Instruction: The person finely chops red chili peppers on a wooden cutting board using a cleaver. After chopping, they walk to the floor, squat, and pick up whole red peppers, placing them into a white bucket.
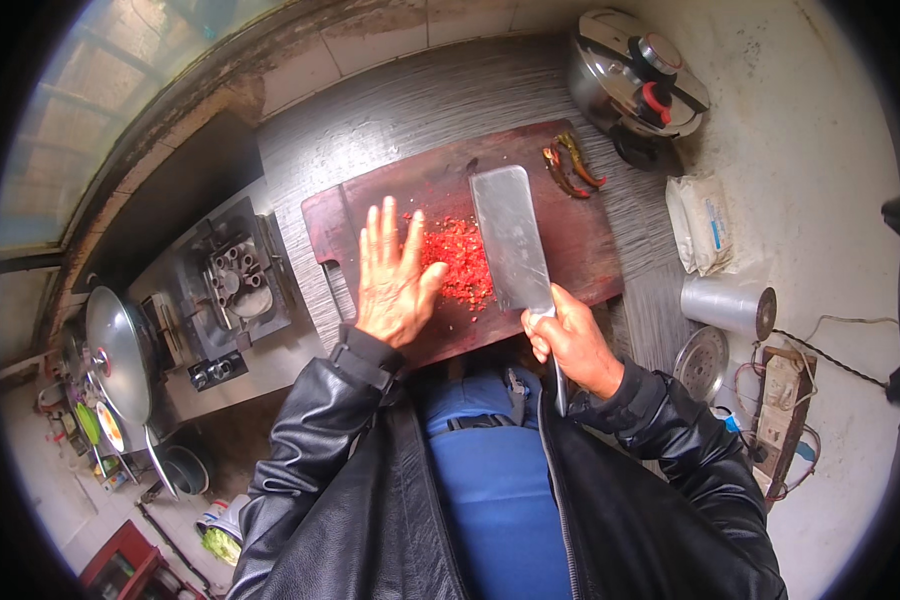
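On a dark reddish cutting board (420,180) lies a heap of chopped red chili (459,262). My left hand (395,281), palm down with fingers spread, is at the heap's left edge; what lies under its palm is hidden. My right hand (576,341) grips the handle of a cleaver (511,232). The cleaver's broad blade lies nearly flat over the board, along the right side of the chili, its tip pointing away from me. Two whole chili peppers (570,169), dark with red and yellowish parts, rest near the board's far right corner.
A pressure cooker (607,82) stands beyond the board at the right. White packets (700,225), a roll of clear film (724,306) and a perforated metal disc (701,364) are along the right wall. A gas burner (236,277) and a lidded wok (120,360) are at the left.
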Demonstrator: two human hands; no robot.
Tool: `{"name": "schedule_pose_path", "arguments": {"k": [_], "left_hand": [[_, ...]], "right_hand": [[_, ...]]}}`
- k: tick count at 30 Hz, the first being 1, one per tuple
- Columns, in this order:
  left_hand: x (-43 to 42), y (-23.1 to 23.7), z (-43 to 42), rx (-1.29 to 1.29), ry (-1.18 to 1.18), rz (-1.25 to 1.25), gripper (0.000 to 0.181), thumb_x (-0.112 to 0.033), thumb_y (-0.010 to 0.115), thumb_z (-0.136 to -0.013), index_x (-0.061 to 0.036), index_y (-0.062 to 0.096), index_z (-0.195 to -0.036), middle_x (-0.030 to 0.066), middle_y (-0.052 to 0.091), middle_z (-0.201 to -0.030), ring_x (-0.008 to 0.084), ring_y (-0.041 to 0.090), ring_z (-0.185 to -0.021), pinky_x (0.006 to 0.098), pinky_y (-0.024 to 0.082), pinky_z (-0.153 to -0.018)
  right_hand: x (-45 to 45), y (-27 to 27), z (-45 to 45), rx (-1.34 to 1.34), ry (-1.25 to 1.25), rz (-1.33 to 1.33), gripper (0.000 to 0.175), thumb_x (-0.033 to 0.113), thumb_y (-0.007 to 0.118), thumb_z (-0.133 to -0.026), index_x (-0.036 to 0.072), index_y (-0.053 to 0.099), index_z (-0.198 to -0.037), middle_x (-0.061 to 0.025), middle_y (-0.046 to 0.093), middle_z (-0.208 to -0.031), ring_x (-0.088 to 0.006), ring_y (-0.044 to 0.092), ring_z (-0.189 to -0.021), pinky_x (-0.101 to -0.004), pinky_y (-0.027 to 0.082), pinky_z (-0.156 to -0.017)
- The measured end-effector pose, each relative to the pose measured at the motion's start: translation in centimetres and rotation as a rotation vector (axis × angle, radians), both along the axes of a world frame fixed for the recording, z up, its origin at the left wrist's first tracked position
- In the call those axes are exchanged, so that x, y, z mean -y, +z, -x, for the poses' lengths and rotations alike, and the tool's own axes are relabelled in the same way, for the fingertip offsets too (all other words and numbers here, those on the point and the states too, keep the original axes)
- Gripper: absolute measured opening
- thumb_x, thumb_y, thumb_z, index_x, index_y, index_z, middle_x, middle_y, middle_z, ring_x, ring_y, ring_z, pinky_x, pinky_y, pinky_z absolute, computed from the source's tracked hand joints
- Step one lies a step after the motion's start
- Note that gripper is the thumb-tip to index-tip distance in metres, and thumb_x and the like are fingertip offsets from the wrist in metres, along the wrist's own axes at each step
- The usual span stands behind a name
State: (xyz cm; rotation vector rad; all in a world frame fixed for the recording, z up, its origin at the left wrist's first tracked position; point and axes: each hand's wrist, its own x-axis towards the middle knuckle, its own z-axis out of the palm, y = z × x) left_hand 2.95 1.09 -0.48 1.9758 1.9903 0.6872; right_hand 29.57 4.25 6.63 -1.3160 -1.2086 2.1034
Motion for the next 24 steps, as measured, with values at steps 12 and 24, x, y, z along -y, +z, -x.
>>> {"name": "schedule_pose_path", "arguments": {"k": [12,24], "left_hand": [[2.8,5.6,1.4,0.084,-0.014,-0.215,0.07,-0.05,0.05,-0.106,-0.0014,0.045,-0.156,0.0308,0.023,-0.168,0.0524,0.024,-0.155,0.0582,0.026,-0.125],[0.3,3.8,-5.9,0.055,-0.324,0.043,0.072,-0.055,0.06,-0.098,-0.012,0.05,-0.155,0.0301,0.019,-0.169,0.0539,0.013,-0.156,0.0681,0.015,-0.124]], "right_hand": [[-2.8,0.8,0.7,0.555,0.569,-1.311,0.043,0.012,0.075,-0.086,0.001,0.063,-0.127,-0.0125,0.066,-0.098,-0.0299,0.07,-0.078,-0.0403,0.058,-0.07],[-2.5,1.8,0.4,0.607,0.646,-1.305,0.039,0.017,0.081,-0.083,0.005,0.061,-0.114,-0.009,0.068,-0.086,-0.028,0.069,-0.078,-0.0401,0.056,-0.068]]}}
